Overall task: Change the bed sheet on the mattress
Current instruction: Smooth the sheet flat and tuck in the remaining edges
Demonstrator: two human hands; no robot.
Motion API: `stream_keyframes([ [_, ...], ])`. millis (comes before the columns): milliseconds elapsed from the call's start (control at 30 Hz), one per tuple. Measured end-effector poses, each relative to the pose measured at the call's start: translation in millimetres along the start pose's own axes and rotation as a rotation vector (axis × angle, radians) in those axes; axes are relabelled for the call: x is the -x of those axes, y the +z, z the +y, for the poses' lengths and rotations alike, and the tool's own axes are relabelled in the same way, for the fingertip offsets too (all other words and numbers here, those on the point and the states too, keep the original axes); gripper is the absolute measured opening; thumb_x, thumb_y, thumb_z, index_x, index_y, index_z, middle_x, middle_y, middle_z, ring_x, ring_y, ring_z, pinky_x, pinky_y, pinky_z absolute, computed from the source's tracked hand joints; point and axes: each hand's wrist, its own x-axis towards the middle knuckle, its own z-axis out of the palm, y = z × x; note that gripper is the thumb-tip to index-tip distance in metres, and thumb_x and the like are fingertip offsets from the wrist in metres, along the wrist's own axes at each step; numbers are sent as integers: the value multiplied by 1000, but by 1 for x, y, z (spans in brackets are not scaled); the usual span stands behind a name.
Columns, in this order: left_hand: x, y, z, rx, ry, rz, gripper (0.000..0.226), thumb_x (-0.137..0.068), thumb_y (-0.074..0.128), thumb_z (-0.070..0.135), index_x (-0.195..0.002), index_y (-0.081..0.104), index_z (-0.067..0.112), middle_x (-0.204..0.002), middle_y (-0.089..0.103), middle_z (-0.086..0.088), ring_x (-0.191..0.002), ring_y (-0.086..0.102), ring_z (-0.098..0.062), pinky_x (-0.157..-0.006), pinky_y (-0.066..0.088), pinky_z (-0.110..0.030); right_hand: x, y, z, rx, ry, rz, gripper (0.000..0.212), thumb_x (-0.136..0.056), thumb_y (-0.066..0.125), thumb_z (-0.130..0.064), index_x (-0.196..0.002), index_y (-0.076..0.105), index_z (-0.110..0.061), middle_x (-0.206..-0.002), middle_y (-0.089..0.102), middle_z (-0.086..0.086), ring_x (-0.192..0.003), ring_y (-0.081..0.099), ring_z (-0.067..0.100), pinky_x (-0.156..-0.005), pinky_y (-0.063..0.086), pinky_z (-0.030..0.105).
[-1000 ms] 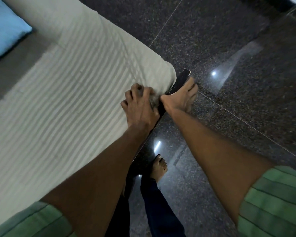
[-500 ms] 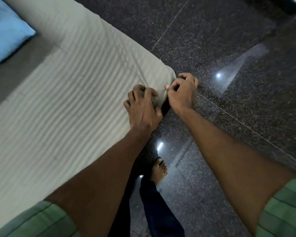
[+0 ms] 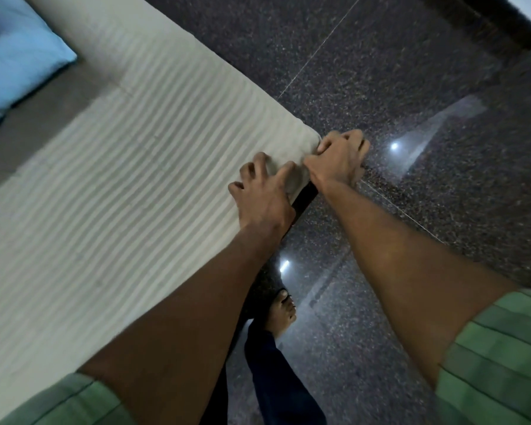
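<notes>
Floor (image 3: pixel 411 72): dark speckled polished stone, fills the right half and top of the frame. Thin pale joint lines cross it; two small bright light reflections, one at right centre, one lower centre.

Mattress (image 3: pixel 19 136): runs diagonally from upper left to centre. A bare grey-brown strip of it shows at the left edge of the frame, uncovered.

Bed sheet (image 3: pixel 120 185): pale cream, ribbed with fine parallel stripes, spread over most of the mattress from the upper left down to the lower left. Its corner sits at frame centre, rounded over the mattress corner. Below that corner a dark strip of bed frame (image 3: pixel 304 197) shows.

Pillow (image 3: pixel 16 59): light blue, upper left, lying on the bare mattress strip, partly cut off by the frame edge.

Sleeves: green striped, one lower left (image 3: pixel 71 403), one lower right (image 3: pixel 500 357). Dark trouser leg and a bare foot (image 3: pixel 284 312) on the floor, bottom centre, just beside the bed edge.

Left hand (image 3: pixel 262 194): on top of the sheet just short of the corner, fingers spread and curled, clawing down into the cloth and bunching it.

Right hand (image 3: pixel 339 157): at the very corner, touching the sheet, fingers curled around the corner fabric from the floor side, thumb against the cloth. The two hands are close together, almost touching.
</notes>
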Motion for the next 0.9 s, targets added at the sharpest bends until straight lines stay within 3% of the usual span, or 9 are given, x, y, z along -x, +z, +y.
stream_keyframes([
  [133,-6,-6,8,-4,-45,-60,74,-79,75,27,-142,40,46,-150,26,-9,-133,34,-38,-97,42,-60,-12,-1,-5,45,160,-114,67,-68,85,-37,-123,49,-25,-145,34,6,-136,29,31,-96,49,53],
  [267,-4,-2,11,-78,-42,-46,78,-78,78,29,-142,37,47,-147,28,-11,-129,36,-40,-94,43,-59,-5,7,9,25,213,-195,79,-73,80,-43,-140,37,-35,-149,31,11,-139,26,34,-97,41,54],
  [367,-7,0,13,-126,-26,-40,82,-72,84,32,-139,38,45,-141,32,-11,-124,38,-40,-91,42,-58,0,17,6,109,161,-126,94,-74,82,-52,-149,29,-28,-153,28,15,-139,27,36,-101,39,56],
  [500,-4,3,11,-144,23,-46,86,-75,83,31,-142,33,48,-147,29,-12,-130,33,-41,-97,38,-59,15,24,1,211,114,-42,84,-84,75,-42,-149,26,-22,-154,27,17,-140,29,37,-99,41,54],
  [633,7,-3,-8,-116,134,-178,85,-90,67,33,-155,15,52,-166,9,-15,-145,18,-43,-110,27,-58,62,1,12,233,-107,121,55,-96,58,-32,-146,39,-17,-156,36,12,-142,36,34,-99,43,56],
  [700,15,-17,-20,-71,190,-264,78,-93,62,35,-156,19,46,-167,6,-13,-147,19,-39,-113,26,-55,91,-7,12,228,-240,59,50,-96,57,-26,-143,43,-18,-154,40,8,-139,40,30,-102,43,52],
  [800,44,-53,-32,-77,210,-289,67,-94,58,32,-156,31,29,-164,19,-11,-145,29,-36,-114,27,-50,138,-28,7,232,-428,-108,46,-94,60,-22,-138,48,-18,-145,46,6,-134,43,29,-102,45,47],
  [900,80,-86,-52,-95,185,-283,65,-97,56,26,-157,31,20,-165,20,-12,-148,28,-34,-117,27,-48,183,-51,-12,240,-451,-252,45,-94,59,-23,-138,50,-15,-141,49,7,-132,43,29,-103,43,45],
])
